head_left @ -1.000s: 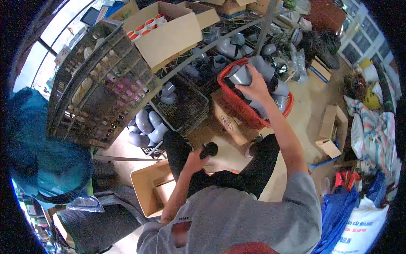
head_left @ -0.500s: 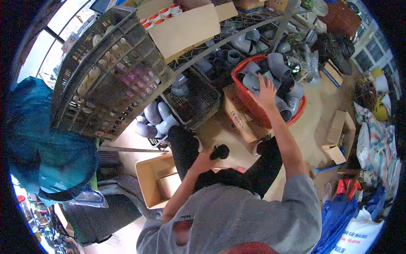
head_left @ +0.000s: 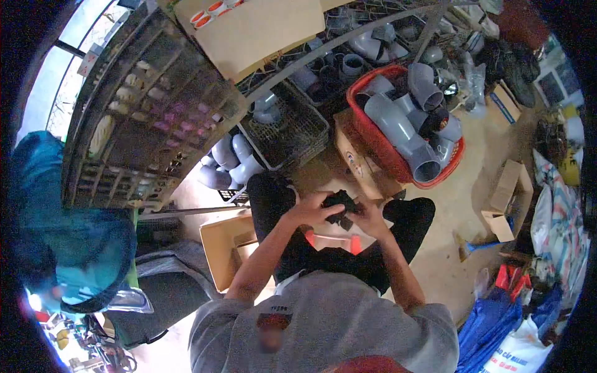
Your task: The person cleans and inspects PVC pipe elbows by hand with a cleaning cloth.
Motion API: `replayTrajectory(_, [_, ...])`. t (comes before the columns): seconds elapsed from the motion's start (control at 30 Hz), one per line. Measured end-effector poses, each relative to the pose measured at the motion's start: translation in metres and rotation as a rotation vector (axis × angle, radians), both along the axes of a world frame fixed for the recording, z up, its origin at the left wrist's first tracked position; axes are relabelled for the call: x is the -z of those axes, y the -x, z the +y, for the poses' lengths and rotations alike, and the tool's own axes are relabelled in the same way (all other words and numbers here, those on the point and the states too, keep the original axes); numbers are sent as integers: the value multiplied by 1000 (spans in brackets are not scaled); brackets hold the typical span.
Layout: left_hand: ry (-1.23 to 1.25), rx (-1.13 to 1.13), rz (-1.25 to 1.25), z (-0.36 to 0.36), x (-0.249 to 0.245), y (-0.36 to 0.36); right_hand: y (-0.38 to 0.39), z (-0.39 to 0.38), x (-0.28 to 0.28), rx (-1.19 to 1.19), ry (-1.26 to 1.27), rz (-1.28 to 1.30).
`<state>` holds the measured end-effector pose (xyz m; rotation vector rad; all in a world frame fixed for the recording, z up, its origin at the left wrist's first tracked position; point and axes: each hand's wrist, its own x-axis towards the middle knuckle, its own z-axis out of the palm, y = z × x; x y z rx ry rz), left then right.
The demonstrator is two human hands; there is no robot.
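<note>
Both hands meet in front of my lap around a crumpled black cloth (head_left: 341, 210). My left hand (head_left: 313, 209) grips its left side with curled fingers. From the other side, my right hand (head_left: 369, 219) has its fingers closed at the cloth's right edge. Beyond my hands stands a red plastic basket (head_left: 380, 154) filled with grey plastic pipe elbows. One large pipe elbow (head_left: 396, 124) lies along the near part of the basket, its round mouth facing me. Beside the basket is a closed cardboard box (head_left: 356, 160).
At the left a large dark crate (head_left: 155, 118) stands tilted, near a black crate (head_left: 292, 146). An open cardboard box (head_left: 214, 248) sits by my left leg. Further right are another open box (head_left: 507, 196) and a blue-handled brush (head_left: 482, 246) on the floor.
My right hand has left the pipe elbows in the red basket and come back to the black cloth. My left hand has moved slightly forward, still holding the cloth.
</note>
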<state>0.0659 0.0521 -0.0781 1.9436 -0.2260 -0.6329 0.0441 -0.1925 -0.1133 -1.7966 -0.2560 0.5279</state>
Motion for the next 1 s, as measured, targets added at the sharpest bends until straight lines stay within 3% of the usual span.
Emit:
replayTrajectory(0.07, [126,-21,-104,15,40,-17,-9,-4,-17,135,76,-3])
replayTrajectory(0.1, [111,-114,-3,26,36,-32,-13,-14,20,132,56,-128])
replayTrajectory(0.13, [95,-206,98,38,36,-50,-19,-19,23,139,51,-118])
replayTrajectory(0.2, [61,-228,-63,88,117,-84,-31,-27,21,168,139,-138])
replayTrajectory(0.27, [-76,-358,16,114,118,-121,-44,-40,56,155,153,-93])
replayTrajectory(0.33, [-186,-504,18,164,189,-163,-59,-44,66,140,184,-178])
replayTrajectory(0.4, [-177,-565,22,181,187,-197,-73,-35,50,232,107,-131])
replayTrajectory(0.47, [-321,-512,-44,212,205,-238,-85,-32,38,262,62,17])
replayTrajectory(0.5, [-529,-534,10,232,229,-264,-89,-32,33,250,13,31])
replayTrajectory(0.53, [-645,-573,-137,232,233,-284,-94,-33,19,263,-31,260])
replayTrajectory(0.6, [-737,-598,-275,250,258,-322,-89,-36,38,254,-44,200])
replayTrajectory(0.7, [-624,-652,-365,284,304,-375,-92,-42,46,224,21,233])
replayTrajectory(0.8, [-337,-679,-321,323,348,-423,-97,-43,52,193,25,232])
replayTrajectory(0.87, [-314,-695,-304,331,350,-434,-90,-35,67,371,-29,152])
replayTrajectory(0.9, [-356,-713,-302,329,346,-434,-86,-32,61,368,-133,453])
replayTrajectory(0.93, [-465,-705,-312,324,340,-435,-89,-32,56,374,-126,449])
replayTrajectory(1.0, [-684,-686,-323,314,327,-435,-100,-30,44,469,-397,596])
